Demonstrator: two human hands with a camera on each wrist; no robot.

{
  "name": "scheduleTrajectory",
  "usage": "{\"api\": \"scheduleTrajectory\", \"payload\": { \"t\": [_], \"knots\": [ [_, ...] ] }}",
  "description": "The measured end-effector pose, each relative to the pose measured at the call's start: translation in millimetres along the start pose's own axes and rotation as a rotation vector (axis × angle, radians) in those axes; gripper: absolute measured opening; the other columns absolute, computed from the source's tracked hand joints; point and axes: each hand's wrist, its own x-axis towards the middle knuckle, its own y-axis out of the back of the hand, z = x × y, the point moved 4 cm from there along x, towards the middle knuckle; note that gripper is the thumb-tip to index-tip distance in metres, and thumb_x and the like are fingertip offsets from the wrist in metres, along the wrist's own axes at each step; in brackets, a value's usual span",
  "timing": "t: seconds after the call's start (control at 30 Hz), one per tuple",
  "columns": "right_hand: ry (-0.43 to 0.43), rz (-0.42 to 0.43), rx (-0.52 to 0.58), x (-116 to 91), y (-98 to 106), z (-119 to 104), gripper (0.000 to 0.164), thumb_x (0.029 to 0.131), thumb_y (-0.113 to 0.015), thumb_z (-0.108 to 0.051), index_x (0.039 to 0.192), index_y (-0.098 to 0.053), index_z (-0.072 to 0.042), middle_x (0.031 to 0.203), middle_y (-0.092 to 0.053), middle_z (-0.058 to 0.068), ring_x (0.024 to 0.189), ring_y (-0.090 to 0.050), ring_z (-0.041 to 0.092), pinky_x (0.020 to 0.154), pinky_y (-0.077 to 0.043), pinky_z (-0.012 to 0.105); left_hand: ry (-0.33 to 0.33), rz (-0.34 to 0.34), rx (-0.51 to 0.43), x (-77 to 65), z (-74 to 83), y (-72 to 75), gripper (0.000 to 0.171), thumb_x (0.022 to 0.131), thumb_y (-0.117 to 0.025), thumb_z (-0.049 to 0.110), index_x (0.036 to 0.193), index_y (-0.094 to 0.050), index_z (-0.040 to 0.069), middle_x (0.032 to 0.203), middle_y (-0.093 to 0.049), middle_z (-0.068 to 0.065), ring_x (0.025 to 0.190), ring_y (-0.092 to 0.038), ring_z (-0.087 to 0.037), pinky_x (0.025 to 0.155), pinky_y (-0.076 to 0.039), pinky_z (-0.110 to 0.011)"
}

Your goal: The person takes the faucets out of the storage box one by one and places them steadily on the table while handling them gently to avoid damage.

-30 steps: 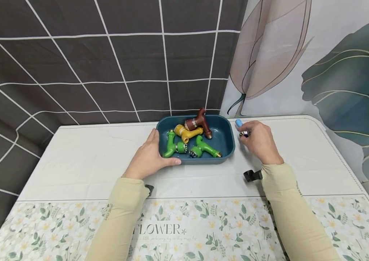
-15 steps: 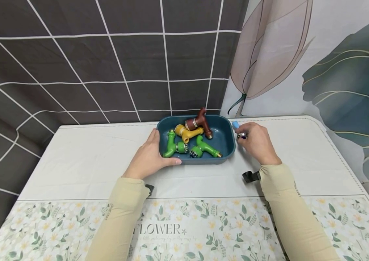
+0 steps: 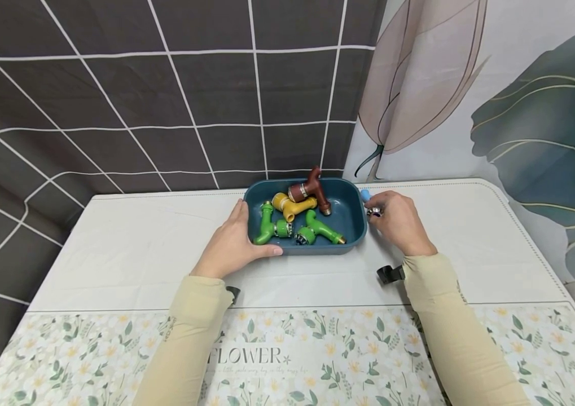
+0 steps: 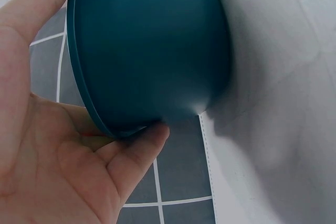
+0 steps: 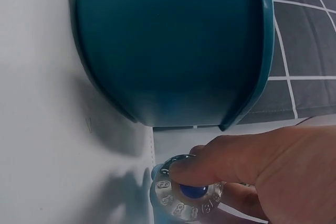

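Fingers and thumb of the left hand (image 3: 231, 239) spread round the near corner of a blue tub (image 3: 320, 251), gripping its rim; the right hand (image 3: 401, 224), just beside the opposite end, pinches a light-blue piece (image 3: 365, 195) with a silver end (image 5: 184, 209), its raised figures unclear. Between the hands, the tub holds two green taps (image 3: 324, 229), a yellow tap (image 3: 292, 206) and a brown tap (image 3: 314, 186). Nearer than the hands, the tabletop (image 3: 135, 248) reads "FLOWER".

Blue tap (image 5: 181, 199) partly behind right hand (image 3: 401, 221)
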Motion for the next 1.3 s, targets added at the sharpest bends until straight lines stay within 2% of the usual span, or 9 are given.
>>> {"api": "scheduleTrajectory", "payload": {
  "t": [0.67,1.3],
  "knots": [
    [-0.016,-0.026,-0.012,0.5,-4.5,2.1,0.026,0.083,-0.068,0.014,0.107,-0.074,0.007,0.124,-0.064,0.025,0.117,-0.059,0.042,0.101,-0.046,0.056,-0.002,0.0,-0.004,0.5,-0.5,-0.8,0.131,0.073,-0.079,0.068,0.157,-0.013,-0.008,0.167,-0.009,-0.021,0.15,-0.023,-0.037,0.117,-0.03,-0.05],
    [0.024,-0.032,-0.022,1.2,-5.4,2.4,0.025,0.081,-0.068,0.015,0.104,-0.075,0.007,0.12,-0.066,0.025,0.119,-0.058,0.043,0.102,-0.044,0.056,-0.005,0.002,0.0,-0.5,0.4,0.1,0.131,0.072,-0.079,0.068,0.157,-0.013,-0.008,0.167,-0.008,-0.02,0.15,-0.022,-0.037,0.116,-0.03,-0.051]
  ]
}}
